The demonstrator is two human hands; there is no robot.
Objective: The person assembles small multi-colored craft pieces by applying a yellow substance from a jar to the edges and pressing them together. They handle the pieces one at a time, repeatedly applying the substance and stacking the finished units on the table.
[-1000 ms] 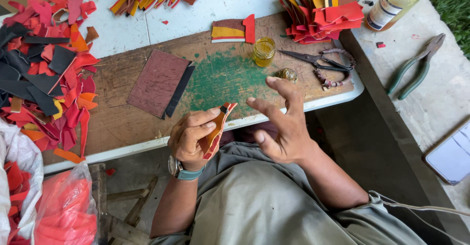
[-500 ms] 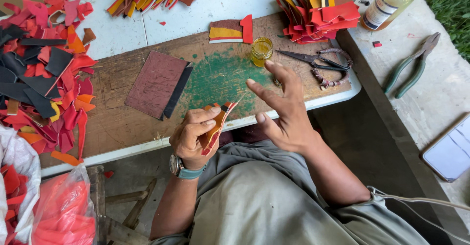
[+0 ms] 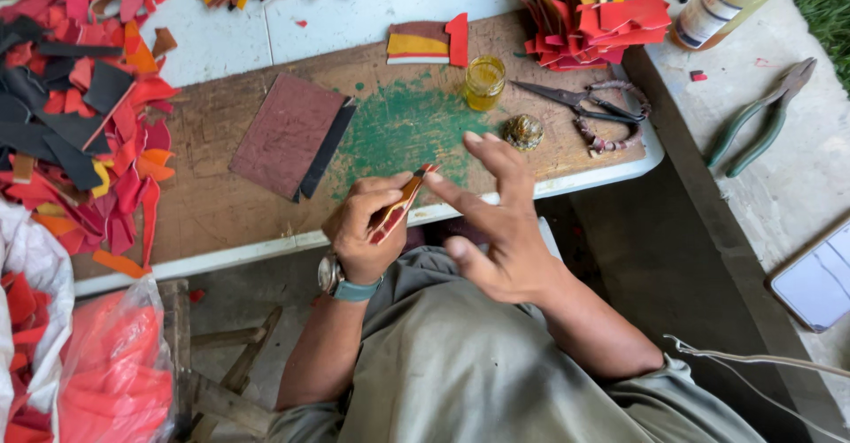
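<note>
head view: left hand (image 3: 363, 231) grip clamped on red leather strip (image 3: 398, 208); right hand (image 3: 496, 222) grip apart, fingers spread.

Daylight falls on a worn wooden board (image 3: 221, 204) topping a white table (image 3: 354, 18). Right of the table, a grey concrete ledge (image 3: 797, 186); beneath its front edge, a wooden stool frame (image 3: 221, 363).

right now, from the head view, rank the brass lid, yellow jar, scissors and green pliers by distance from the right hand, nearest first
From the right hand:
1. brass lid, just beyond the fingertips on the board.
2. yellow jar, farther back, past the lid.
3. scissors, back and to the right on the board.
4. green pliers, far right, off the table.
</note>
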